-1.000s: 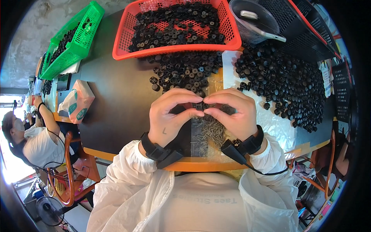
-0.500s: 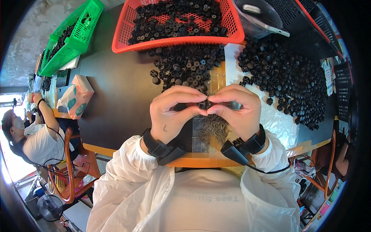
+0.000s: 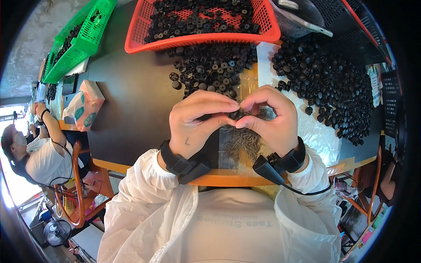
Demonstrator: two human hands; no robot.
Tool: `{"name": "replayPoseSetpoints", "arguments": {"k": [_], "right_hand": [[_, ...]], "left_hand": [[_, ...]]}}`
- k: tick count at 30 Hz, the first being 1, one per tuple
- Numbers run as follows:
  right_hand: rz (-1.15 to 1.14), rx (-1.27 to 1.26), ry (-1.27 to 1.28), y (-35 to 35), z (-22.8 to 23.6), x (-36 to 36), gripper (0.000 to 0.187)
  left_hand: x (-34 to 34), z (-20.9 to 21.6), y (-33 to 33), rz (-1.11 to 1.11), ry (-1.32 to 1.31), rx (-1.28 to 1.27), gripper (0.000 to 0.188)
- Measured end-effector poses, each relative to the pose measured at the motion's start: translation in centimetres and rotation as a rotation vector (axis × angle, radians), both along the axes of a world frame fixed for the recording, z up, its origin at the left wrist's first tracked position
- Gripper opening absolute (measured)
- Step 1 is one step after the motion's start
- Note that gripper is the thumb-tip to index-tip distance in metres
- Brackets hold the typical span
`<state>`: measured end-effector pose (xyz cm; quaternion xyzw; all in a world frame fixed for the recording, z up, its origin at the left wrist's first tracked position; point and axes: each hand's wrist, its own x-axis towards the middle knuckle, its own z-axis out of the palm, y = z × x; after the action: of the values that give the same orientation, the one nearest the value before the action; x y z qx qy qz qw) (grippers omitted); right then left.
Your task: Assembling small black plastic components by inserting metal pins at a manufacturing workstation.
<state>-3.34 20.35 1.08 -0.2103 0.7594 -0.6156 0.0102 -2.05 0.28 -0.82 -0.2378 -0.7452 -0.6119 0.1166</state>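
Between the fingertips of my two hands is a small black plastic part (image 3: pixel 234 115), mostly covered by them. My left hand (image 3: pixel 190 120) pinches it between thumb and fingers. From the other side, the thumb and bent forefinger of my right hand (image 3: pixel 278 116) close in against it; anything else in those fingertips is too small to make out. Just below lies a heap of thin metal screws (image 3: pixel 245 143) on clear plastic. Beyond my hands spread loose round black caps (image 3: pixel 223 68), some hollow and some with a centre hole.
Behind them stands a red basket (image 3: pixel 201 42) of black parts. A larger black pile (image 3: pixel 324 83) covers white sheeting at right, near a clear tub (image 3: pixel 300 24). At left are a tissue pack (image 3: pixel 90 105), a green basket (image 3: pixel 90 41) and another person (image 3: pixel 44 153) seated.
My right forefinger has bent and lifted slightly away from the left fingertips, and the right hand has tilted. The left hand keeps its pinch. The view has shifted slightly.
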Motion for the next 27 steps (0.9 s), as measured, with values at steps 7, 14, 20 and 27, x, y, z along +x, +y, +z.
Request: {"name": "replayPoseSetpoints", "arguments": {"k": [7, 14, 20, 27], "right_hand": [[0.225, -0.075, -0.076, 0.5, -0.7, -0.2, 0.027], [0.205, -0.166, -0.161, 0.3, -0.6, 0.3, 0.025], [0.132, -0.166, -0.097, 0.0, -0.5, 0.9, 0.025], [-0.256, 0.451, 0.483, 2.0, 1.1, -2.4, 0.031]], "left_hand": [[0.7, 0.3, 0.2, 0.04, 0.01, -0.059, 0.042], [1.2, 0.7, 1.0, 0.062, 0.131, -0.072, 0.04], [1.2, 0.9, 1.2, 0.065, 0.244, -0.101, 0.037], [0.0, 1.4, 0.3, 0.266, 0.287, -0.383, 0.033]]}}
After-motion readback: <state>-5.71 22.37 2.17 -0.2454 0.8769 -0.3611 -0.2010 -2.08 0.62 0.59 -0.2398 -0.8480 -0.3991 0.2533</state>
